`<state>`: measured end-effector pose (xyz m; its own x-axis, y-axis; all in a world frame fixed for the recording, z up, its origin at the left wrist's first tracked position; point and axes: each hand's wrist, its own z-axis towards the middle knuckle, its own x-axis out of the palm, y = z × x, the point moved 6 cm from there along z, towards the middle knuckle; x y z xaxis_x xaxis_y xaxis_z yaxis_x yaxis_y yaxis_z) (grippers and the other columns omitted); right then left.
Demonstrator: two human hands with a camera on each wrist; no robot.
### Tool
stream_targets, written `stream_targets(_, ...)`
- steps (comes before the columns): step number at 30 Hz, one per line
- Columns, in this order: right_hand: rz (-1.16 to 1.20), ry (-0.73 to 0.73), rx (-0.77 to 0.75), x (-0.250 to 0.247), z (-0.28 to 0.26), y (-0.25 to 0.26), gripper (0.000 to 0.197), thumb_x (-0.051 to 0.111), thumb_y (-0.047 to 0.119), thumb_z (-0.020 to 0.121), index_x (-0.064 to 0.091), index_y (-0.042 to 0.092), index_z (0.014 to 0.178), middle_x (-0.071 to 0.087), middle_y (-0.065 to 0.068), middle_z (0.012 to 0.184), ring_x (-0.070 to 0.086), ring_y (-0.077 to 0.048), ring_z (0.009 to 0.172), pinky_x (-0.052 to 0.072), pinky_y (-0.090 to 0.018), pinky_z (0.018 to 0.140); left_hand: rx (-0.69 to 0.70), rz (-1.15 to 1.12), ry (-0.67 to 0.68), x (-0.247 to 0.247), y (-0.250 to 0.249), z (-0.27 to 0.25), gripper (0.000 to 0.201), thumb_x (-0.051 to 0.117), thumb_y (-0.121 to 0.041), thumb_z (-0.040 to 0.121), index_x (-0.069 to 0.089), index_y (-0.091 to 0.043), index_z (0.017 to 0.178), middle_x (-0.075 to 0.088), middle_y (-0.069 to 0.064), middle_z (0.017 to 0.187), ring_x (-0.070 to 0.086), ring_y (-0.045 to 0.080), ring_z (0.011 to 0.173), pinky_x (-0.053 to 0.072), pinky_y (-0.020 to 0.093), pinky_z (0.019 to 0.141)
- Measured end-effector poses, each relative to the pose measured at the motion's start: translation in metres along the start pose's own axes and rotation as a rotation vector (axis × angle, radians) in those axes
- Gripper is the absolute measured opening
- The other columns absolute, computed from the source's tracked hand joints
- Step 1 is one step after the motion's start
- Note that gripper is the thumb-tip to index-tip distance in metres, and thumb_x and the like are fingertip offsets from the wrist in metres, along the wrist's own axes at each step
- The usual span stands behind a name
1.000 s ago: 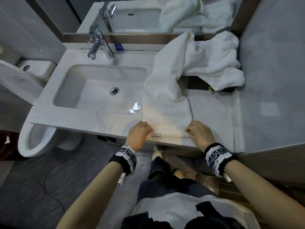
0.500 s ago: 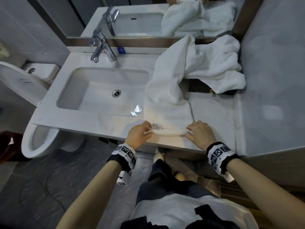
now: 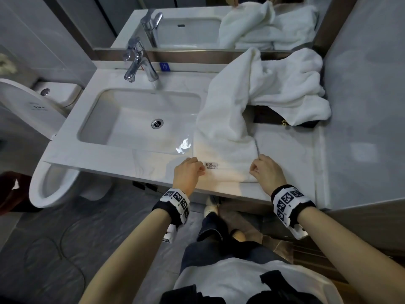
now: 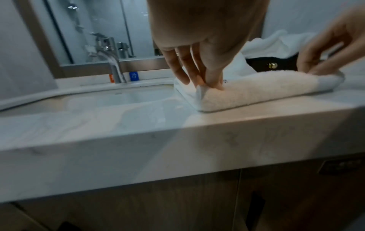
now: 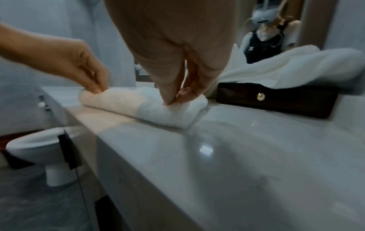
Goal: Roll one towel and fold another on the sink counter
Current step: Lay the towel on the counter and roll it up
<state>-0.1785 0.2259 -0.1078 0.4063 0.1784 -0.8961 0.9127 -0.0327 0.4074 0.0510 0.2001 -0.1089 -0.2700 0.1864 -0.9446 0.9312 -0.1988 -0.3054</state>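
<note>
The towel (image 3: pixel 225 132) I am rolling lies on the counter (image 3: pixel 142 163) just right of the sink (image 3: pixel 135 121). Its near end is turned over into a low, short roll (image 4: pixel 256 89) along the front edge of the counter. I judge this as the very start of step 1: only a turn or so is made, and most of the strip is flat or rumpled beyond it, running back toward the mirror. The cloth is white, thick and fluffy, with a small printed label (image 3: pixel 211 166) showing on top near its left edge.

My left hand (image 3: pixel 189 172) pinches the left end of the roll, fingers curled down onto it. My right hand (image 3: pixel 266 172) pinches the right end between thumb and fingertips (image 5: pixel 169 100). Both hold cloth and nothing else.

Behind, a bunched white heap (image 3: pixel 291 88) lies over a dark wooden box (image 5: pixel 276 100) with a small brass knob. I cannot tell where the strip ends and this heap begins, so I take it, not surely, for towel 2. If so, its folding is not begun. Left to do: finish the roll, then the whole fold.
</note>
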Motion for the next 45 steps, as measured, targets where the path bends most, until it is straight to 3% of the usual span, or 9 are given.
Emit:
stream_targets(4, -0.028, 0.024, -0.116, 0.007, -0.009, 0.005, 0.02, 0.054, 0.014, 0.091, 0.066, 0.0, 0.101, 0.056, -0.01, 0.109, 0.054, -0.024, 0.102, 0.043, -0.033, 0.086, 0.149, 0.066, -0.022, 0.002, 0.0, -0.007, 0.027, 0.059, -0.034, 0.09, 0.072, -0.015, 0.103, 0.065, 0.003, 0.1, 0.057, 0.021, 0.1, 0.042, 0.03, 0.069)
stream_targets(9, -0.139, 0.078, -0.208, 0.012, -0.019, 0.005, 0.037, 0.063, 0.017, 0.079, 0.06, 0.007, 0.114, 0.051, -0.007, 0.118, 0.046, -0.025, 0.112, 0.038, -0.029, 0.091, 0.254, 0.076, 0.081, 0.008, 0.007, -0.013, 0.04, 0.071, -0.024, 0.078, 0.064, -0.007, 0.114, 0.056, 0.007, 0.124, 0.049, 0.026, 0.121, 0.042, 0.036, 0.092)
stream_targets(16, 0.016, 0.171, -0.129, 0.012, -0.015, 0.0, 0.031, 0.057, 0.037, 0.089, 0.063, 0.011, 0.105, 0.059, -0.002, 0.106, 0.05, -0.02, 0.099, 0.035, -0.027, 0.078, 0.082, -0.16, 0.15, 0.0, 0.023, -0.007, 0.03, 0.06, -0.028, 0.088, 0.064, -0.01, 0.113, 0.064, 0.004, 0.108, 0.054, 0.021, 0.105, 0.046, 0.035, 0.086)
stream_targets(21, 0.277, 0.254, 0.083, 0.008, -0.012, -0.015, 0.018, 0.055, 0.026, 0.09, 0.056, 0.013, 0.104, 0.064, -0.008, 0.102, 0.057, -0.022, 0.089, 0.044, -0.03, 0.077, -0.08, -0.276, 0.226, -0.008, 0.033, 0.002, 0.029, 0.059, -0.035, 0.09, 0.064, -0.009, 0.101, 0.062, 0.003, 0.083, 0.056, 0.019, 0.077, 0.039, 0.022, 0.063)
stream_targets(25, 0.239, 0.227, 0.208, 0.007, 0.0, -0.017, 0.024, 0.062, 0.032, 0.086, 0.057, 0.012, 0.098, 0.057, -0.004, 0.093, 0.055, -0.026, 0.097, 0.041, -0.03, 0.078, -0.172, -0.228, 0.261, -0.004, 0.032, 0.009, 0.036, 0.058, -0.036, 0.09, 0.069, -0.002, 0.09, 0.062, 0.01, 0.077, 0.057, 0.022, 0.076, 0.039, 0.026, 0.067)
stream_targets(28, 0.162, 0.191, 0.251, 0.007, 0.005, -0.013, 0.026, 0.063, 0.033, 0.083, 0.057, 0.012, 0.097, 0.061, -0.007, 0.1, 0.056, -0.026, 0.097, 0.041, -0.031, 0.076, -0.254, -0.178, 0.246, -0.003, 0.032, 0.01, 0.034, 0.06, -0.039, 0.088, 0.064, -0.007, 0.099, 0.058, 0.003, 0.089, 0.055, 0.021, 0.086, 0.044, 0.03, 0.074)
stream_targets(35, 0.027, 0.024, -0.085, 0.004, -0.002, 0.012, 0.012, 0.057, 0.01, 0.088, 0.066, 0.005, 0.094, 0.059, -0.009, 0.103, 0.057, -0.025, 0.098, 0.043, -0.032, 0.08, 0.171, -0.16, 0.014, -0.009, 0.0, 0.001, 0.011, 0.058, -0.004, 0.088, 0.067, -0.008, 0.094, 0.064, 0.004, 0.099, 0.057, 0.023, 0.097, 0.047, 0.034, 0.076)
stream_targets(41, -0.148, 0.08, -0.196, 0.011, -0.014, 0.007, 0.04, 0.069, 0.029, 0.076, 0.059, 0.017, 0.112, 0.055, 0.001, 0.115, 0.048, -0.021, 0.109, 0.037, -0.031, 0.091, 0.243, -0.051, 0.09, 0.003, 0.009, -0.006, 0.041, 0.07, -0.024, 0.078, 0.057, -0.016, 0.116, 0.055, -0.003, 0.12, 0.047, 0.017, 0.112, 0.042, 0.025, 0.081)
stream_targets(45, -0.168, 0.036, -0.159, 0.006, -0.008, 0.002, 0.036, 0.062, 0.032, 0.081, 0.06, 0.021, 0.115, 0.059, 0.003, 0.116, 0.047, -0.021, 0.11, 0.03, -0.031, 0.094, 0.169, -0.086, 0.089, 0.004, 0.012, 0.002, 0.039, 0.065, -0.017, 0.083, 0.055, -0.018, 0.121, 0.055, -0.004, 0.124, 0.046, 0.016, 0.118, 0.042, 0.027, 0.08)
